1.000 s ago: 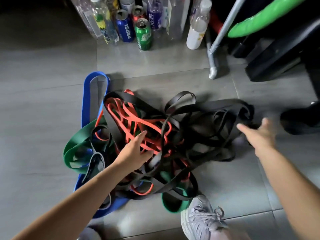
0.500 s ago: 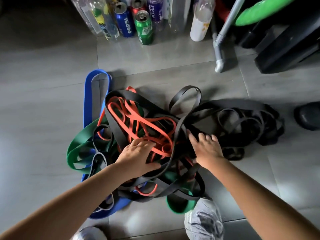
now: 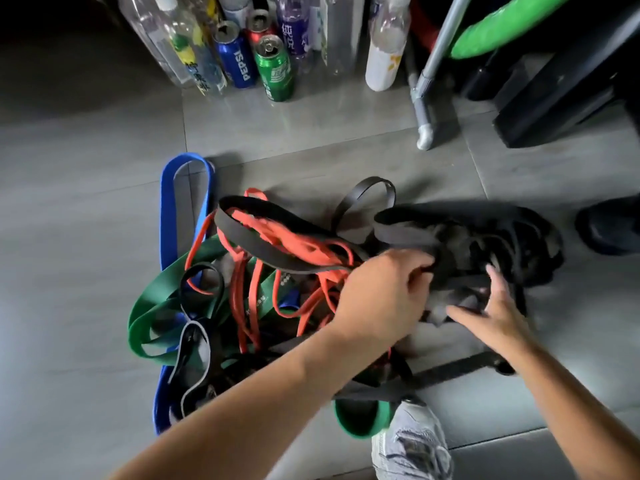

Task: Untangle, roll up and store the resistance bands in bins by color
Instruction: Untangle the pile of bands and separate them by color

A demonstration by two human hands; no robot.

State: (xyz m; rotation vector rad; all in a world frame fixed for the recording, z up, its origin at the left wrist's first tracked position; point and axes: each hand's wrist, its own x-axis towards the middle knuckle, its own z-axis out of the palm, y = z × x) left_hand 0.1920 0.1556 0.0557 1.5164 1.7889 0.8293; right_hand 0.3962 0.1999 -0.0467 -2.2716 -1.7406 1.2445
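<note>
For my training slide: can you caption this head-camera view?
Left hand and right hand dig into tangled black bands beside red bands on the floor.

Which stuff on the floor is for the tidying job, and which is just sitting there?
For the job:
black bands
orange bands
green band
blue band
left hand and right hand, both in the black bands

Just lying about:
Pepsi can
green can
clear bottles
white bottle
grey shoe

grey tiled floor (image 3: 86,237) | tangled bands (image 3: 263,271) | cans (image 3: 273,71) | bottles (image 3: 384,53)
</note>
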